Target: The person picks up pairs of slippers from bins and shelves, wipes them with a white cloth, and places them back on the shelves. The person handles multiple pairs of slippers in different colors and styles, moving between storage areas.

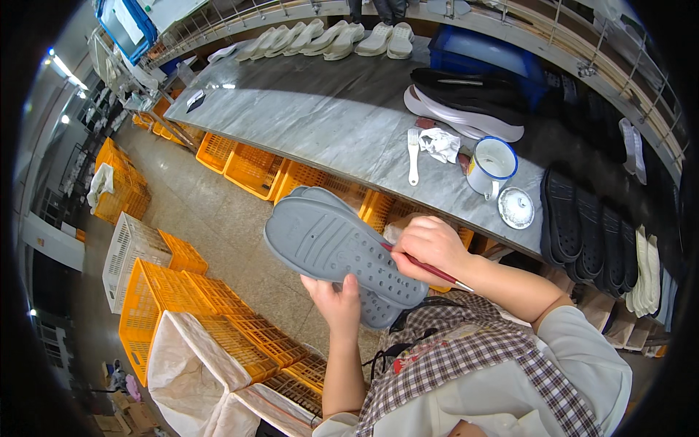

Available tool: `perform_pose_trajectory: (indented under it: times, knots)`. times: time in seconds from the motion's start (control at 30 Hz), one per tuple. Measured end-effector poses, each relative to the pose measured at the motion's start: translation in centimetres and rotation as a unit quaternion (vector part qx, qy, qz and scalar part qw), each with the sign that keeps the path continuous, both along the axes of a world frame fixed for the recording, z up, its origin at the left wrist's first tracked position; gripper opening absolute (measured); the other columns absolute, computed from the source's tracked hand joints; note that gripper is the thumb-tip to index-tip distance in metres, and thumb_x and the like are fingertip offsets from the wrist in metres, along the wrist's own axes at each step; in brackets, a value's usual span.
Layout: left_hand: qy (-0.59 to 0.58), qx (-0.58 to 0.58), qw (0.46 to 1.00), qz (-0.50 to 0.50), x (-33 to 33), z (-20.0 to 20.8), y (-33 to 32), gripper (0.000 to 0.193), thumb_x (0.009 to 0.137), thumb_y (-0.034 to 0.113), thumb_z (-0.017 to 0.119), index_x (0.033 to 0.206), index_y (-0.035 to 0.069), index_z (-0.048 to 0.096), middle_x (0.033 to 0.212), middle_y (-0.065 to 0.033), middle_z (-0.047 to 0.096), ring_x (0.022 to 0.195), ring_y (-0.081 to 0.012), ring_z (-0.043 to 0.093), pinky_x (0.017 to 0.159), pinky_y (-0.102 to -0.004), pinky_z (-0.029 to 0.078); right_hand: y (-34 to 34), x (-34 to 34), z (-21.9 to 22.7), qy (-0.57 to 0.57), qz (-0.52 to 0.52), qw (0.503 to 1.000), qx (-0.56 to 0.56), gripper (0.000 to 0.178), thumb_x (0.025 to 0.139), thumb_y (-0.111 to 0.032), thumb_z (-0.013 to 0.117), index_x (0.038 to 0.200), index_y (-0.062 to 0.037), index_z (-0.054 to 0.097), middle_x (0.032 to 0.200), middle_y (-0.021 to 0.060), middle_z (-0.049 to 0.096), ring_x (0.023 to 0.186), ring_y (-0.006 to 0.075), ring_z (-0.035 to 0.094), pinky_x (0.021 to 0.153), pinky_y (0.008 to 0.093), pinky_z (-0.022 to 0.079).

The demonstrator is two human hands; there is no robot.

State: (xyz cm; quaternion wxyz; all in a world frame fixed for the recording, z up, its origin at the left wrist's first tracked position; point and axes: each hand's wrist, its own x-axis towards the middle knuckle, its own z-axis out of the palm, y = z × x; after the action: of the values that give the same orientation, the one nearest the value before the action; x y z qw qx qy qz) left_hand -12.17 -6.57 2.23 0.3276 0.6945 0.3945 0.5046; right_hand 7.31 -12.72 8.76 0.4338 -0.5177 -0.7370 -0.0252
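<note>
A pair of grey shoe soles (328,244), one lying over the other, is held up in front of me. My left hand (333,302) grips them at the lower edge, its thumb on the upper sole's face. That face has ridges at one end and rows of round holes at the other. My right hand (429,247) closes round a thin dark red brush (435,272). The brush's far end meets the sole near the holes; its tip is too small to make out. On the table beyond stand a white enamel mug (489,169) with a blue rim and its lid (516,208).
A grey marble-look table (313,109) carries a white toothbrush-like brush (413,156), crumpled tissue (440,144), stacked black and white soles (466,102), a row of cream soles (306,38) and black soles (564,218) at right. Yellow crates (138,320) stand at left and under the table.
</note>
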Motion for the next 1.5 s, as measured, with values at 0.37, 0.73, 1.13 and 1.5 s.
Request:
perform_pose_trajectory:
  times: [0.37, 0.73, 1.13, 1.5]
  knots:
    - [-0.111, -0.079, 0.989, -0.058, 2.3, -2.1, 0.5, 0.052, 0.088, 0.039, 0.054, 0.117, -0.006, 0.054, 0.122, -0.0181, 0.041, 0.117, -0.0307, 0.043, 0.101, -0.0431, 0.032, -6.2, 3.7, -5.7, 0.557, 0.011, 0.753, -0.352, 0.027, 0.086, -0.012, 0.066, 0.104, -0.0059, 0.047, 0.089, 0.0052, 0.058, 0.071, 0.0087, 0.052, 0.058, 0.0225, 0.044]
    - [-0.054, -0.222, 0.972, -0.045, 3.6, -4.6, 2.0, 0.019, 0.09, 0.012, 0.056, 0.107, 0.002, 0.058, 0.114, -0.0106, 0.047, 0.104, -0.0219, 0.048, 0.091, -0.0352, 0.04, -10.1, 3.5, -8.7, 0.744, -0.068, 0.625, -0.227, 0.037, 0.086, -0.012, 0.066, 0.103, -0.0163, 0.033, 0.108, 0.0052, 0.052, 0.092, 0.0164, 0.057, 0.061, 0.0279, 0.051]
    - [-0.165, -0.319, 0.93, -0.083, -1.3, -6.1, 1.2, 0.033, 0.088, 0.003, 0.057, 0.121, 0.002, 0.05, 0.119, -0.0104, 0.043, 0.108, -0.0202, 0.048, 0.09, -0.0329, 0.044, -3.1, 4.5, -10.4, 0.802, -0.228, 0.552, 0.012, 0.058, 0.08, 0.003, 0.066, 0.12, -0.0029, 0.025, 0.114, 0.0124, 0.035, 0.105, 0.0222, 0.05, 0.095, 0.0351, 0.045]
    - [-0.222, -0.348, 0.902, -0.127, 0.5, -6.9, 0.4, 0.077, 0.085, -0.003, 0.055, 0.147, 0.02, 0.015, 0.135, -0.0209, 0.035, 0.115, -0.0314, 0.046, 0.093, -0.0439, 0.045, -17.0, 0.7, -10.2, 0.397, -0.241, 0.759, -0.457, 0.038, 0.095, -0.039, 0.05, 0.089, -0.0036, 0.06, 0.069, 0.0112, 0.066, 0.066, 0.0211, 0.065, 0.059, 0.0371, 0.05]
